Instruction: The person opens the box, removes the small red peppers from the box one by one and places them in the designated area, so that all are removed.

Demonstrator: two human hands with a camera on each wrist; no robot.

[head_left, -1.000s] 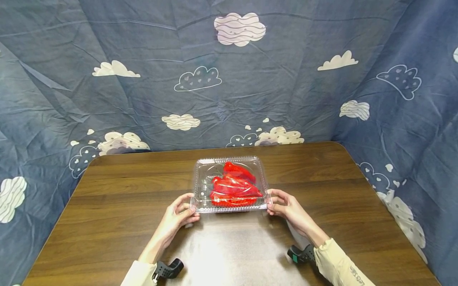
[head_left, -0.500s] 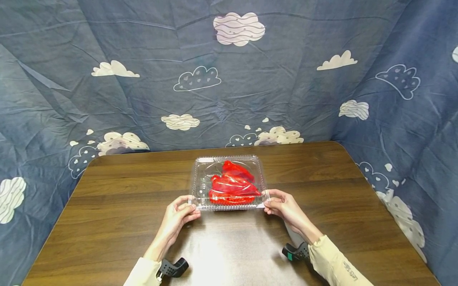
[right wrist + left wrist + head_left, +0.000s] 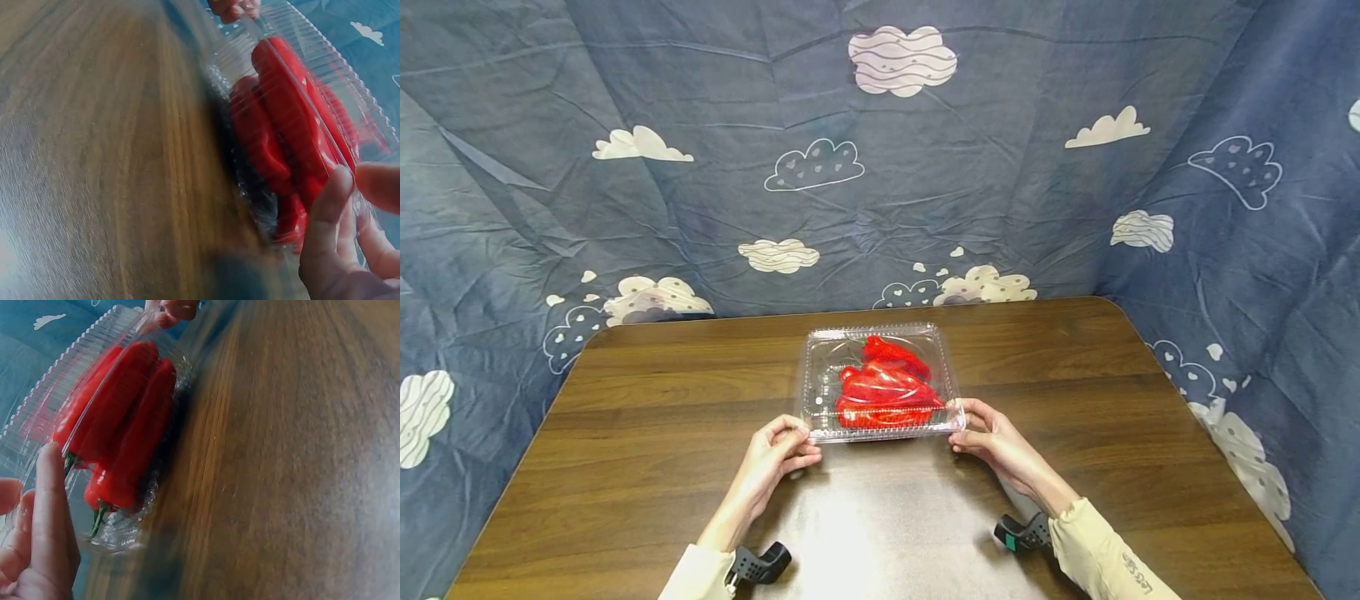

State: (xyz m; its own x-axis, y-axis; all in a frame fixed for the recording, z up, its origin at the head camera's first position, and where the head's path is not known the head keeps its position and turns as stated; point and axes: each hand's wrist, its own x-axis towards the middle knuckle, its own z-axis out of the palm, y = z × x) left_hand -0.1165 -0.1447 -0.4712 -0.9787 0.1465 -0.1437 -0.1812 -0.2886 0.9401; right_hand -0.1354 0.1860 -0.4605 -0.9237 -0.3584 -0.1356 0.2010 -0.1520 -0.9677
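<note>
A clear plastic clamshell container (image 3: 820, 354) with a ribbed rim stands out in the head view, its lid down. Inside lie several red peppers (image 3: 887, 387); green stems show in the left wrist view on the peppers (image 3: 125, 437). My left hand (image 3: 775, 450) pinches the near left corner of the container between thumb and fingers. At the near right corner, my right hand (image 3: 992, 437) does the same. In the right wrist view the thumb and fingers of the right hand (image 3: 344, 231) meet at the rim, close beside the peppers.
A brown wooden table (image 3: 662, 417) lies beneath, with a bright glare patch near its front. Behind it hangs a blue cloth (image 3: 1000, 167) printed with white clouds. Each wrist wears a black camera band (image 3: 760, 565).
The container and both hands have shifted slightly left, and the container's near edge sits a little farther from me. Both hands keep hold of its near corners.
</note>
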